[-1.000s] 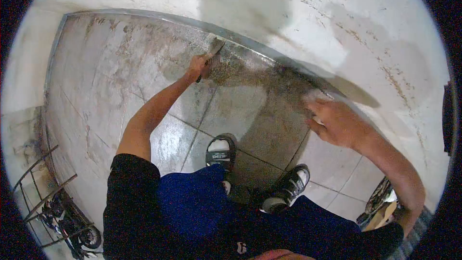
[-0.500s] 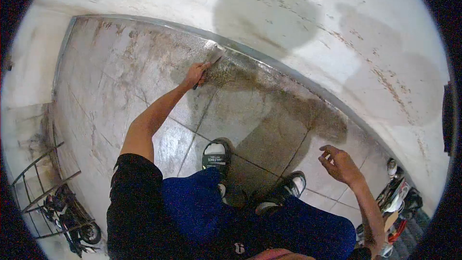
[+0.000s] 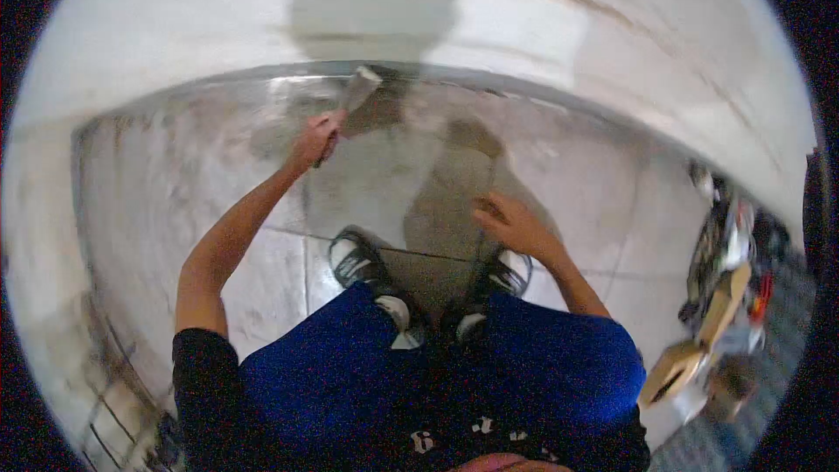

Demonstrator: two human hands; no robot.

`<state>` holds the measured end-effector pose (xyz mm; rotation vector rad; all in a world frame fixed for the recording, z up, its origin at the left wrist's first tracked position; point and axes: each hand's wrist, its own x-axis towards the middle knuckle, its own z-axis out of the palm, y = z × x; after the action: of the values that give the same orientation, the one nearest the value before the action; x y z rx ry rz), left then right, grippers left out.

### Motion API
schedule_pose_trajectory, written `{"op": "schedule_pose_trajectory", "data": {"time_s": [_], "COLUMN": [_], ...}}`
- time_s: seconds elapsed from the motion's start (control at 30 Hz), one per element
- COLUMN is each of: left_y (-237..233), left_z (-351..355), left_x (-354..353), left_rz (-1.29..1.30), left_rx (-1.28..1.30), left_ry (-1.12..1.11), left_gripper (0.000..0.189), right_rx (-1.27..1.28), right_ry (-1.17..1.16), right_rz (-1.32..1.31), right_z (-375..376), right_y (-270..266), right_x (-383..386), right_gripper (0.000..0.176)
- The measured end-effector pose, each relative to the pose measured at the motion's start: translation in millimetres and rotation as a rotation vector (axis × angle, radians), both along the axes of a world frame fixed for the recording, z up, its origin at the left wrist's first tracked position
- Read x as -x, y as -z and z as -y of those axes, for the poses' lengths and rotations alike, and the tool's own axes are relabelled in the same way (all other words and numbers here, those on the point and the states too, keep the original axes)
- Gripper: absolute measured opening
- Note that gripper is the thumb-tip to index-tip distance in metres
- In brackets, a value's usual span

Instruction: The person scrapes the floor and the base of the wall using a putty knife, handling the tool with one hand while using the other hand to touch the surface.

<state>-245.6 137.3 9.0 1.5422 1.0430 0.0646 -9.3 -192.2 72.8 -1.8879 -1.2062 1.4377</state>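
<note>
My left hand [image 3: 318, 135] is closed around the handle of a scraper [image 3: 362, 86] with a wide, flat blade. The blade points up and away from me, overlapping the strip at the foot of the white wall [image 3: 542, 44] in this view. Dark, dirty patches mark the tiled floor [image 3: 367, 197] below it. Over the floor, in front of my right foot, my right hand [image 3: 514, 223] hangs loosely with its fingers apart and holds nothing. Motion blurs the scene somewhat.
My sandalled feet [image 3: 354, 260] stand on the tiles. To the right lies a pile of odds and ends with a cardboard piece [image 3: 724, 304], beside a grey ridged surface [image 3: 773, 367]. A metal rack [image 3: 109, 424] is at lower left.
My view has turned to the right. The scraper has risen off the floor edge, its blade now tilted upward in my left hand. My right hand has moved inward, nearer my feet.
</note>
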Motion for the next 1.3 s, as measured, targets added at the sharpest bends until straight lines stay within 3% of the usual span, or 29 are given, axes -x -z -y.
{"op": "schedule_pose_trajectory", "data": {"time_s": [0.07, 0.17, 0.37, 0.47, 0.57, 0.67, 0.77, 0.97, 1.07, 1.17, 1.27, 1.3], "left_y": [14, -7, 20, 8, 24, 28, 30, -1, -4, -10, 2, 15], "left_z": [11, 34, 83, 111, 121, 137, 145, 154, 154, 153, 154, 157], "left_x": [-28, -85, -185, -220, -244, -261, -264, -256, -254, -253, -257, -253], "left_rz": [0.023, -0.012, 0.041, 0.001, 0.112, 0.117, 0.095, 0.028, -0.001, 0.078, -0.007, 0.043], "left_rx": [0.101, 0.015, 0.083, 0.058, -0.059, -0.518, -0.762, -0.852, -0.846, -0.807, -0.539, -0.222], "left_ry": [0.012, 0.328, 0.545, 0.613, 0.674, 0.768, 0.753, 0.862, 0.957, 0.978, 0.859, 0.750], "left_gripper": [0.041, 0.038, 0.034, 0.034, 0.034, 0.032, 0.027, 0.022, 0.022, 0.026, 0.025, 0.023], "right_rx": [-0.104, -0.001, -0.106, -0.098, -0.089, -0.047, -0.048, -0.057, -0.039, -0.063, -0.151, -0.171], "right_ry": [0.073, 0.183, 0.317, 0.478, 0.483, 0.540, 0.500, 0.496, 0.539, 0.497, 0.563, 0.610], "right_rz": [0.033, -0.099, -0.023, -0.098, 0.005, -0.025, -0.020, 0.011, -0.007, 0.140, 0.185, 0.156], "right_z": [15, 31, 70, 80, 90, 94, 100, 99, 97, 92, 90, 86], "right_y": [20, 9, 2, -10, -6, -11, -11, -19, -10, -11, 1, 8], "right_x": [18, 27, 25, 22, 21, 25, 26, 25, 25, 24, 25, 23], "right_gripper": [0.041, 0.041, 0.041, 0.042, 0.040, 0.037, 0.040, 0.040, 0.033, 0.037, 0.036, 0.037]}}
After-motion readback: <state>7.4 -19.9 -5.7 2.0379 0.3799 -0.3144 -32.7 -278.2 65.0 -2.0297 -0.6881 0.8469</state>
